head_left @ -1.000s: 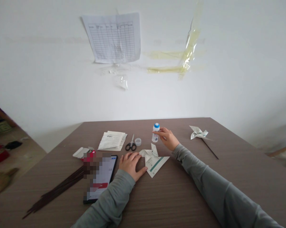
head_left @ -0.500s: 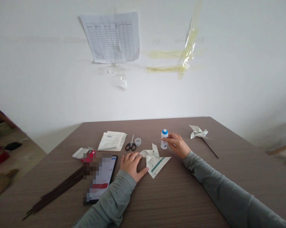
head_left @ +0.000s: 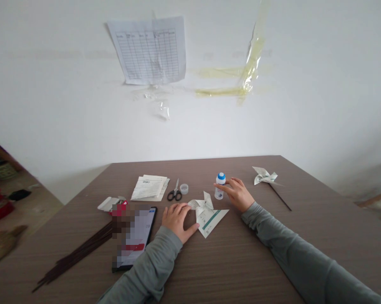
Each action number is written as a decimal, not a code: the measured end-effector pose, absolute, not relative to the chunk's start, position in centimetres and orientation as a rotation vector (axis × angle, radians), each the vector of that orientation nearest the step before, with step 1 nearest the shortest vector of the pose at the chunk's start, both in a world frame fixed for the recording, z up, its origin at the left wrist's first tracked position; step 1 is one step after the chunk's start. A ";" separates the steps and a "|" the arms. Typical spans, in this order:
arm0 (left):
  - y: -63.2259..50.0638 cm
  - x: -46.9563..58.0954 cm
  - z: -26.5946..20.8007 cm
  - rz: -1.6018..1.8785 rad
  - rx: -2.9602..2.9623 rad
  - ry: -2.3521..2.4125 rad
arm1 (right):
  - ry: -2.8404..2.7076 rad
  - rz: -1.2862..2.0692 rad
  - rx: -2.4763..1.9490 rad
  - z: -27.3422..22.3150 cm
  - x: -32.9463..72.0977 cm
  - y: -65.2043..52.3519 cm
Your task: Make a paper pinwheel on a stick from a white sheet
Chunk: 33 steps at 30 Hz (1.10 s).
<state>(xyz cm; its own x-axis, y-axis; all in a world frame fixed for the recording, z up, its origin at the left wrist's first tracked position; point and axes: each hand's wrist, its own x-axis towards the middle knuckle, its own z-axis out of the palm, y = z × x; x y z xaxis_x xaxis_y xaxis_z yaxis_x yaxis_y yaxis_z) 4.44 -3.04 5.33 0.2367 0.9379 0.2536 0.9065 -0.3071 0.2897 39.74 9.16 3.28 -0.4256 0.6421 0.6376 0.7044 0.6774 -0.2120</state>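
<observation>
My left hand (head_left: 177, 222) lies on the table, open, its fingers apart. Its fingertips and thumb touch the left edge of a partly folded paper pinwheel (head_left: 211, 220) made from printed paper with a green stripe. Beside a small white glue bottle (head_left: 219, 194) with a blue top is my right hand (head_left: 239, 195). The thumb crosses the bottle's front while the other fingers bend loosely at its right, so the hand looks open. The bottle stands upright on the table. Behind my left hand are black-handled scissors (head_left: 174, 194) and a small clear cap (head_left: 184, 188).
Paper squares (head_left: 149, 188) lie at the back left. A phone (head_left: 136, 240), dark thin sticks (head_left: 73, 261) and a small red-and-white box (head_left: 110, 203) are left of my left arm. A finished pinwheel (head_left: 265, 176) on a stick lies at the right. The wall (head_left: 190, 139) stands behind the table.
My right hand's fingers have loosened slightly beside the glue bottle. My left hand stays at the folded paper. The view has shifted a little.
</observation>
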 end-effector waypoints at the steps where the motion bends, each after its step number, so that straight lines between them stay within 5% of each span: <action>1: -3.1 4.5 5.4 0.590 2.410 1.778 | -2.167 -0.113 -1.036 3.2 39.8 9.1; 10: -3.1 4.8 4.4 0.520 2.411 1.766 | -1.995 -0.232 -1.095 3.4 39.8 8.0; 33: -3.4 7.1 4.7 0.511 2.447 1.729 | -2.063 0.128 -1.070 2.3 34.2 5.8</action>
<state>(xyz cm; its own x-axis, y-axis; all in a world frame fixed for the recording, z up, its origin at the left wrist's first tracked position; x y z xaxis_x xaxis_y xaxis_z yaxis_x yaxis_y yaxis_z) 7.13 -3.40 4.66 0.2978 0.9307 0.2121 0.8965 -0.3491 0.2728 34.25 5.84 2.34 -0.3300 0.7274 0.6016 0.6474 0.6382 -0.4166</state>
